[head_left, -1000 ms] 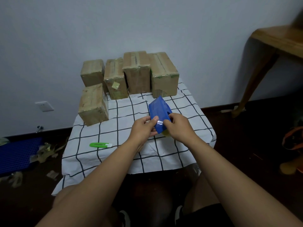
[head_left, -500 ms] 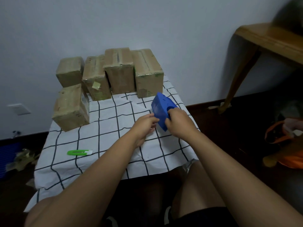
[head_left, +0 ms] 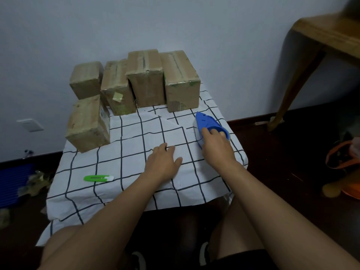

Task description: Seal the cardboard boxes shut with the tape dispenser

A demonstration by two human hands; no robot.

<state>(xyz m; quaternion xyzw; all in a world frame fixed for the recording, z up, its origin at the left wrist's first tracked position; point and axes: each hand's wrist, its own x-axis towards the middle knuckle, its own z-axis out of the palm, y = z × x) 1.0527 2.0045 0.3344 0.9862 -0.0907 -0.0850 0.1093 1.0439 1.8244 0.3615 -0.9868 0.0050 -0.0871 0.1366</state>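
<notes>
— The grip of the right hand (head_left: 216,147) rests on the blue plastic tape dispenser (head_left: 209,126), fingers curled over its rear, near the round hub. Whether it truly clamps it or only rests on top, I can't quite tell. The left hand (head_left: 163,162) lies flat, fingers loose, holding nothing, on the white cloth with the black grid that covers the desk (head_left: 124,152).

— And where does the dispenser lie?

— On its side at the right edge of the desk, its long axis running away from the person, pointed nose toward the wall. It lies straight ahead of the right hand's knuckles.

— Which box is closest, then?

— The tall brown cardboard box at the right end of the back row (head_left: 181,82). It stands just beyond the nose. The other cardboard boxes (head_left: 115,88) sit farther left, nearer the free left hand; they seem to carry tape on top already.

— So the right arm does the taping?

— I'd judge so, with the left steadying. The green plastic cutter (head_left: 97,178) lies near the left forearm, untouched.
</notes>
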